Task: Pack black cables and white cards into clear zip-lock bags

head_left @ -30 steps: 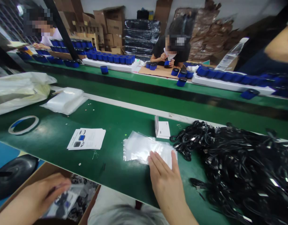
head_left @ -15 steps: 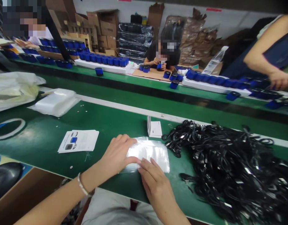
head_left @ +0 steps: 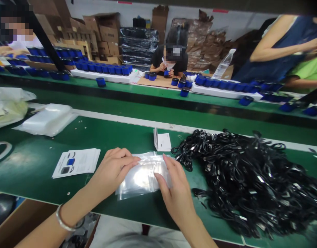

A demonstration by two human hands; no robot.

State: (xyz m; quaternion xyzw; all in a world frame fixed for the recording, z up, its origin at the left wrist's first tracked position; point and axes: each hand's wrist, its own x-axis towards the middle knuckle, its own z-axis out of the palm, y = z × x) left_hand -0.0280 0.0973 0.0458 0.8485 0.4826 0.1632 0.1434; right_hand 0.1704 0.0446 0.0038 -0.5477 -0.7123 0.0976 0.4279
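Clear bags (head_left: pixel 140 177): on green table (head_left: pixel 132 213), between hands.
Left hand (head_left: pixel 112 169): fingertips together at bags; grip not discernible.
Right hand (head_left: pixel 177 189): thumb, fingers apart over bags.
White cards (head_left: pixel 164 141): just behind bags.
Black cables (head_left: pixel 241 179): heaped beside right hand.
Leaflets (head_left: pixel 82 162): near left hand.

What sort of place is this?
Probably a factory assembly or packing line: clear plastic bags, a big heap of black cables, and rows of near-identical blue items on the far side.
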